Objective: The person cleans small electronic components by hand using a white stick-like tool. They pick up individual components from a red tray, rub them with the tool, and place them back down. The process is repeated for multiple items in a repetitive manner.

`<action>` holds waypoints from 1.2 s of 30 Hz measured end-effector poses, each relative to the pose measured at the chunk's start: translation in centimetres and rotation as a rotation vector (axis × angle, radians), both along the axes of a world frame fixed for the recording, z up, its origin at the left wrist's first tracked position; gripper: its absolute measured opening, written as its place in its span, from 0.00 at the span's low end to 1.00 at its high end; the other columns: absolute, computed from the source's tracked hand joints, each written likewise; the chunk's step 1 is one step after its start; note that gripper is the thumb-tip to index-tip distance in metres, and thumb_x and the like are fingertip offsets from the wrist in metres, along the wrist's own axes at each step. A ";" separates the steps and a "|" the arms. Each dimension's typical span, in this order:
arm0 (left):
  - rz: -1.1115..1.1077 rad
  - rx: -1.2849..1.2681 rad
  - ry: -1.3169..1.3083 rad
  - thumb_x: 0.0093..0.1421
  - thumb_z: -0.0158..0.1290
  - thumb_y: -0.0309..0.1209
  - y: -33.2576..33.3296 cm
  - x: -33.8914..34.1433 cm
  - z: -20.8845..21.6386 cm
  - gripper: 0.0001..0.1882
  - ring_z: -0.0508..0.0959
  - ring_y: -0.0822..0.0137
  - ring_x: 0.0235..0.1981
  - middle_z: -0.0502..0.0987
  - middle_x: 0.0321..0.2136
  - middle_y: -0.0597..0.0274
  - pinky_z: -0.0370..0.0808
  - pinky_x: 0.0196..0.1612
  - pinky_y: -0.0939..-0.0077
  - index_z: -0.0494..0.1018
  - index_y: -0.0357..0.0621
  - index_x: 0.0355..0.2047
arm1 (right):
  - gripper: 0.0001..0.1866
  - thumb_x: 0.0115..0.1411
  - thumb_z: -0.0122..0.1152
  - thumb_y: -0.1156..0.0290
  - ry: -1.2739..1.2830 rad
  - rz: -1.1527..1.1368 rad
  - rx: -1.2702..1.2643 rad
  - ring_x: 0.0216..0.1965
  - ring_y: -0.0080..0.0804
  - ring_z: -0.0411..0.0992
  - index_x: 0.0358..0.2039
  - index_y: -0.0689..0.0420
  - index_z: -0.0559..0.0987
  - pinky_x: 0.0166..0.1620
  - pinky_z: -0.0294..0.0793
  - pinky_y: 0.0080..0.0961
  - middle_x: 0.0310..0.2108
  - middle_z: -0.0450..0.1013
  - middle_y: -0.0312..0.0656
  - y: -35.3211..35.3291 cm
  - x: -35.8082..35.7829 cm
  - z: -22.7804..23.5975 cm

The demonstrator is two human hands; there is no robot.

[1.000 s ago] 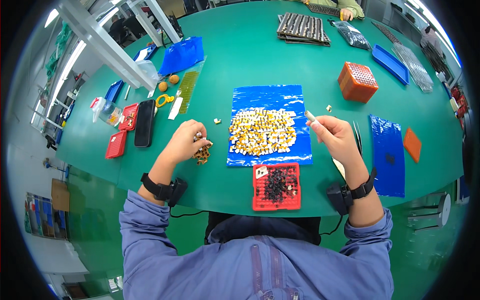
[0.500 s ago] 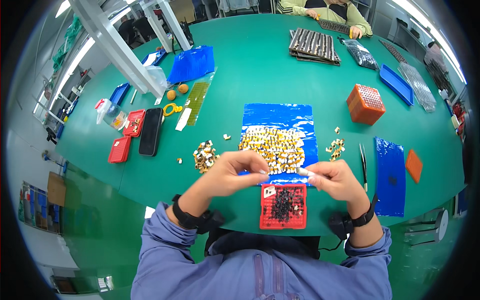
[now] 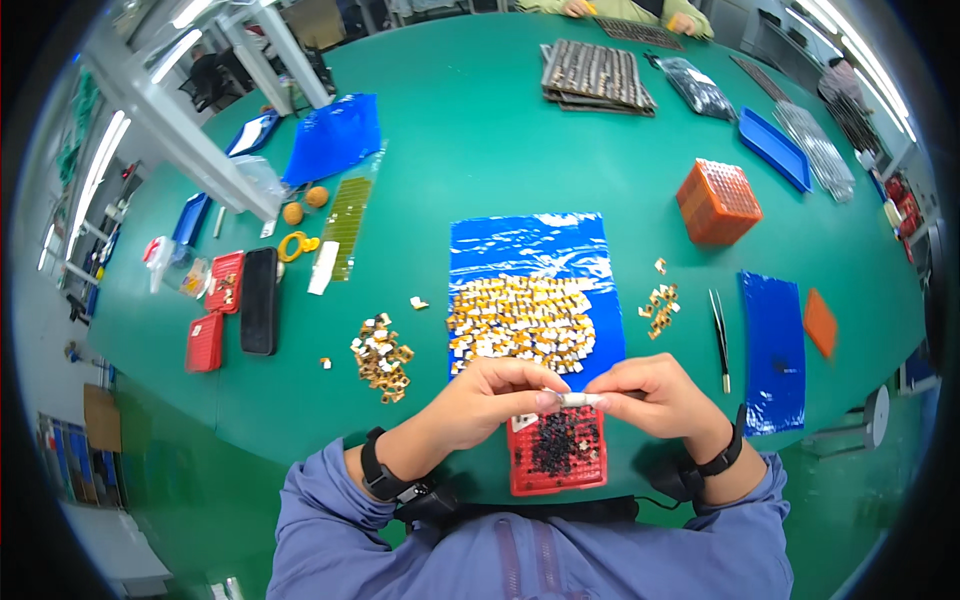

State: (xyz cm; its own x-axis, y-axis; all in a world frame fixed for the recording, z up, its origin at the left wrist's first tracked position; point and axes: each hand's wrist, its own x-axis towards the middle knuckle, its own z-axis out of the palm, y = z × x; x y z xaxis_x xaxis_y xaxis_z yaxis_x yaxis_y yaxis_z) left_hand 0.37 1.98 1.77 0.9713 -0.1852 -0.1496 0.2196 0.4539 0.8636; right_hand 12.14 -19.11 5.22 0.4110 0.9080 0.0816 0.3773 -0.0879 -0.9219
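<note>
My right hand (image 3: pixel 655 392) pinches a short whitish cylindrical piece (image 3: pixel 578 399) between thumb and fingers; its exact kind is unclear. At that piece's left end, my left hand (image 3: pixel 500 397) is closed in a pinch, and whatever tiny thing it may hold is hidden. Just below both hands lies a red tray (image 3: pixel 516 470) with many small black parts (image 3: pixel 560 445) and a few pale ones in it. Beyond them, rows of small white-and-amber pieces (image 3: pixel 520 320) cover part of a blue sheet (image 3: pixel 530 240).
Loose gold-coloured pieces lie in a left pile (image 3: pixel 380 360) and a smaller right pile (image 3: pixel 660 308). Tweezers (image 3: pixel 720 340), another blue sheet (image 3: pixel 773 340) and an orange block (image 3: pixel 720 205) are on the right. A phone (image 3: pixel 260 300) and red boxes (image 3: pixel 205 342) stand left. Someone works across the table.
My hands have come together, the left pinch now meeting the whitish piece in my right hand. The view has shifted, and the table things sit lower and further left.
</note>
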 end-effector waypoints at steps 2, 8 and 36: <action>0.010 -0.076 -0.004 0.59 0.53 0.24 0.1 0.0 0.0 0.10 0.76 0.76 0.35 0.78 0.33 0.64 0.72 0.39 0.81 0.75 0.38 0.42 | 0.07 0.57 0.60 0.71 0.000 -0.023 -0.011 0.26 0.26 0.74 0.35 0.60 0.80 0.29 0.70 0.21 0.26 0.77 0.41 0.0 0.1 -0.2; 0.065 -0.233 -0.011 0.58 0.53 0.21 -0.2 -0.1 0.3 0.07 0.76 0.73 0.32 0.77 0.30 0.61 0.72 0.36 0.78 0.74 0.36 0.38 | 0.07 0.57 0.60 0.72 0.081 -0.026 0.026 0.24 0.22 0.72 0.35 0.61 0.80 0.26 0.68 0.18 0.25 0.76 0.40 0.0 0.0 -0.3; -0.023 -0.342 0.005 0.56 0.57 0.24 -1.1 -0.5 -1.0 0.07 0.76 0.73 0.29 0.75 0.29 0.61 0.74 0.34 0.80 0.69 0.40 0.31 | 0.07 0.55 0.64 0.70 0.034 0.045 0.154 0.21 0.22 0.71 0.32 0.59 0.80 0.24 0.66 0.18 0.21 0.74 0.37 -0.1 0.3 -0.9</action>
